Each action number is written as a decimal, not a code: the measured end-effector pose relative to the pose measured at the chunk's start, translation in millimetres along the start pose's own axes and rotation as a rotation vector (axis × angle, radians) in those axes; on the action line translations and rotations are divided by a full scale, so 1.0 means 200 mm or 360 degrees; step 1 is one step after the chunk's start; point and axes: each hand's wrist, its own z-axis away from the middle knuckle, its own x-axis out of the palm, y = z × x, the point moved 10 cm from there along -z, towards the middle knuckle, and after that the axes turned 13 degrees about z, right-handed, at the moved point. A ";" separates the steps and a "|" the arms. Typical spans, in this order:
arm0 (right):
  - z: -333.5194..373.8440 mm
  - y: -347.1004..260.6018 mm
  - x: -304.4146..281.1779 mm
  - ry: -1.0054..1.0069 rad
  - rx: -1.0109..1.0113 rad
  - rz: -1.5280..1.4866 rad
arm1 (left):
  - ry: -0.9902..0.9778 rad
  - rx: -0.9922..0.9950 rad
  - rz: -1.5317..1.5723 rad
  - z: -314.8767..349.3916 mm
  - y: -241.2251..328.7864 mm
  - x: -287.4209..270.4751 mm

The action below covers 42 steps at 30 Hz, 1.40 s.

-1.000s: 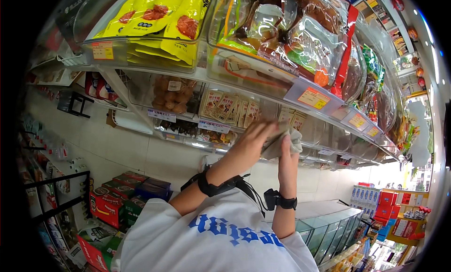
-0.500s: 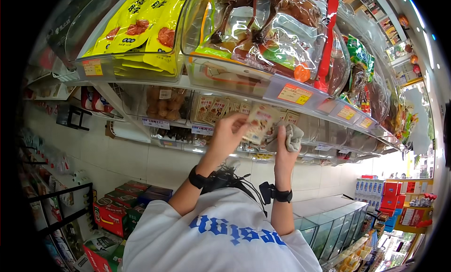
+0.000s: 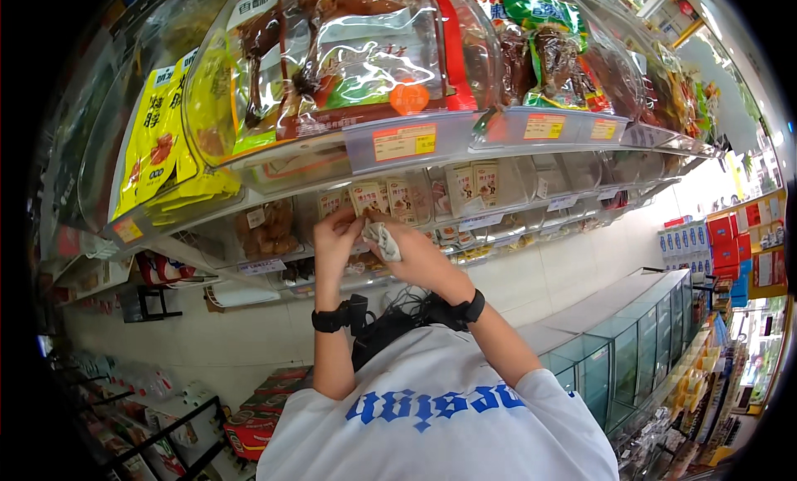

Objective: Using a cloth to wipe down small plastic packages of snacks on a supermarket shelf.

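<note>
A small cream snack packet [image 3: 369, 198] stands upright at the front of a clear bin on the lower shelf. My left hand [image 3: 334, 234] is closed, its fingertips pinching the packet's lower edge. Close beside it, my right hand [image 3: 419, 255] is closed around a crumpled grey cloth [image 3: 383, 242], its fingertips near the same packet. The cloth hides part of the fingers. More cream packets [image 3: 400, 197] stand in the bin behind my hands, and another group [image 3: 473, 185] fills the bin to the right.
Above my hands, the upper shelf edge [image 3: 332, 153] carries price tags, yellow packets [image 3: 158, 149] and vacuum-packed meat [image 3: 357, 66]. A bin of brown round food [image 3: 267, 230] sits left of my hands. Glass cases [image 3: 614, 365] stand at the right, red cartons [image 3: 270, 415] low on the left.
The packet that my left hand held up between both hands is now down at the lower bin. My right hand moved left with the cloth, and the view shifted right along the shelf.
</note>
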 end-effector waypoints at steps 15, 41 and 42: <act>0.32 0.46 -0.46 0.0269 0.0749 -0.0515 | -0.0577 0.0317 -0.1661 -0.05 -0.07 0.38; -0.02 1.14 -0.39 -0.0214 0.0472 -0.0073 | -0.0717 0.0199 -0.1438 -0.36 -0.26 1.41; -0.02 1.18 -0.39 -0.0210 0.0509 -0.0113 | -0.0668 0.0117 -0.1410 -0.34 -0.26 1.41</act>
